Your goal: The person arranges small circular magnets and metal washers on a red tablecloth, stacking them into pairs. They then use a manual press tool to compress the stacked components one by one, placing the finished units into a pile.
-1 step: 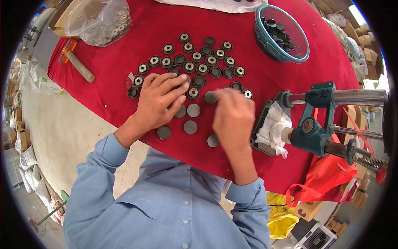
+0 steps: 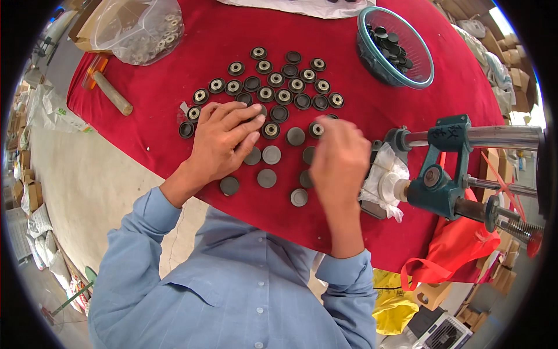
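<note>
My left hand (image 2: 224, 136) lies palm down with its fingers stretched over the lower left of a group of black round caps. Its fingertips touch a dark cap (image 2: 261, 110). Several caps hold a metal bearing (image 2: 265, 93) in the middle; others, such as one dish-shaped cap (image 2: 279, 113), have none. Nearer me lie several plain grey-black discs (image 2: 267, 178), face up and apart. My right hand (image 2: 342, 160) hovers at the group's right side, beside a cap with a bearing (image 2: 316, 129). Motion blur smears its fingers, so any hold is hidden.
A red cloth (image 2: 203, 35) covers the table. A teal bowl (image 2: 367, 49) of black caps stands far right, a clear bag (image 2: 139, 35) of bearings far left. A wooden-handled hammer (image 2: 112, 93) lies left. At right is a green press (image 2: 453, 154), with a red bag (image 2: 459, 256) beside it.
My right hand has shifted a little right, uncovering a cap with a bearing and more of the plain discs. My left hand has stayed in place.
</note>
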Demonstrator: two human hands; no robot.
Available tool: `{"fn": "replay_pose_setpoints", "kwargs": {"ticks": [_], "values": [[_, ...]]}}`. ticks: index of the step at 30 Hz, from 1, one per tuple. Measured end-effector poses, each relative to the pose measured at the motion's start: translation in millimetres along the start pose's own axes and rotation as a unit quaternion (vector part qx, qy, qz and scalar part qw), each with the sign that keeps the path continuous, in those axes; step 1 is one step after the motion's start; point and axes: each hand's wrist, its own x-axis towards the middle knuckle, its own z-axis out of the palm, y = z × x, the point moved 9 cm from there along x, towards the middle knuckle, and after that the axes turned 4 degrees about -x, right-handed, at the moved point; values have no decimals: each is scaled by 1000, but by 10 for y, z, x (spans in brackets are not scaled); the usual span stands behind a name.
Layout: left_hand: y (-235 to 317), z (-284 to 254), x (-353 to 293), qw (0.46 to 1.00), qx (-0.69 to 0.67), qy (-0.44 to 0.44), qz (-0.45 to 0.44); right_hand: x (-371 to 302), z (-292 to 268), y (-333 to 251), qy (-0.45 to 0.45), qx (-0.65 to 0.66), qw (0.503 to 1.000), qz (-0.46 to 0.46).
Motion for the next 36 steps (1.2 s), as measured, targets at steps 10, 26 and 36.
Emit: {"fn": "replay_pose_setpoints", "kwargs": {"ticks": [10,26,36], "values": [[-9,-44,-38,999,25,43,13,45,193,508,-77,-35,991,101],[-143,53,-73,990,-140,6,-17,57,287,546,-79,54,987,131],[-250,13,46,990,-120,25,-75,47,203,582,-38,106,983,141]]}}
